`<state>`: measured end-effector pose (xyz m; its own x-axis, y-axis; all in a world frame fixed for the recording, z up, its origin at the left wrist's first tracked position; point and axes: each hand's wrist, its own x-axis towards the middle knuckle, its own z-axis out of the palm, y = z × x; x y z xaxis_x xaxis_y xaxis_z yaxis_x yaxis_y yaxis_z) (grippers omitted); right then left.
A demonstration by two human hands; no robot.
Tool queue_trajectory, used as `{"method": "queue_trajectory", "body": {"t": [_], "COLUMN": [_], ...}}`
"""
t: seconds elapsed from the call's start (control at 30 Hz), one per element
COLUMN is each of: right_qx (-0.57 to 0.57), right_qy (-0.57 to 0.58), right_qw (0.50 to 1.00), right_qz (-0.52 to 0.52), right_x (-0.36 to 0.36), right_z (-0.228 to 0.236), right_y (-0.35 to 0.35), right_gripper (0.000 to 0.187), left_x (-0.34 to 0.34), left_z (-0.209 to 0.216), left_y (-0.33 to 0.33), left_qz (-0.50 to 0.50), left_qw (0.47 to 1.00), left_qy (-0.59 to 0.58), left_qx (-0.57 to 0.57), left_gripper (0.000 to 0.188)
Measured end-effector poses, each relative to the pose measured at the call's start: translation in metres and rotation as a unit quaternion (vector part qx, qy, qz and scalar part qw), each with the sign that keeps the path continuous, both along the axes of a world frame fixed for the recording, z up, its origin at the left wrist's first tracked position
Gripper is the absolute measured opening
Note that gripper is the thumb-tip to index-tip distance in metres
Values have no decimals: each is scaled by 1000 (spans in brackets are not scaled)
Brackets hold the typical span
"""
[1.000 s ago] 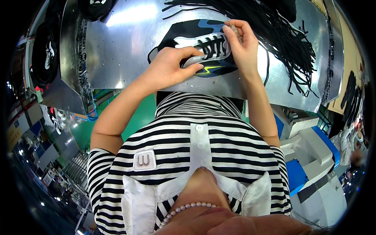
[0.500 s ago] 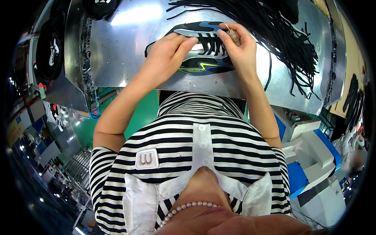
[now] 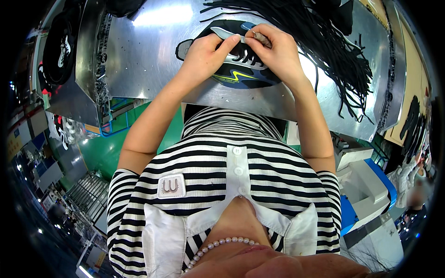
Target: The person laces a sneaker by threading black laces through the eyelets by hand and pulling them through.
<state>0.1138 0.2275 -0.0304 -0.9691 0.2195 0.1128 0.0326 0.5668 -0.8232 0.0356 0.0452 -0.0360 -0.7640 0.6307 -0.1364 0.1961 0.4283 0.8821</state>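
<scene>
A dark blue, black and silver shoe upper (image 3: 241,79) with a yellow zigzag lies crosswise on the metal table in front of me. Black laces (image 3: 250,57) run across its middle. My left hand (image 3: 204,56) is closed on the upper, thumb and fingers pinching its raised silver eyelet edge. In the closed fingers of my right hand (image 3: 277,52) is a small hook tool with a brownish wrapped handle (image 3: 262,40). Its tip is hard to make out beside the eyelet edge. Both thumbs nearly meet over the lacing.
Many loose black laces (image 3: 336,62) are heaped on the metal table (image 3: 139,69), to the right and beyond the shoe. At far left a black bin (image 3: 59,46) holds a dark shoe. A grey-and-blue machine (image 3: 366,197) stands lower right.
The far silver edge of the upper is now lifted and bent up between my hands. My right hand has moved left with the hook tool, closer to my left hand.
</scene>
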Motion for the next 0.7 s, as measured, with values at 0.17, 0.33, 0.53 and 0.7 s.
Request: {"method": "queue_trajectory", "body": {"t": [0.17,0.33,0.53,0.7], "right_qx": [-24,-76,-343,-119], "right_qy": [24,6,43,-5], "right_qw": [999,997,936,992], "right_qz": [21,4,-66,-40], "right_x": [0,4,9,-2], "right_z": [-13,-24,-26,-20], "right_y": [1,2,8,-6], "right_gripper": [16,15,15,19], "left_x": [-3,-5,-17,-21], "left_z": [-4,-1,7,4], "left_y": [1,4,6,7], "left_qz": [-17,-5,3,-1], "left_qw": [1000,1000,996,996], "left_qy": [15,20,-83,-84], "left_qx": [-3,-24,28,2], "left_gripper": [45,47,43,44]}}
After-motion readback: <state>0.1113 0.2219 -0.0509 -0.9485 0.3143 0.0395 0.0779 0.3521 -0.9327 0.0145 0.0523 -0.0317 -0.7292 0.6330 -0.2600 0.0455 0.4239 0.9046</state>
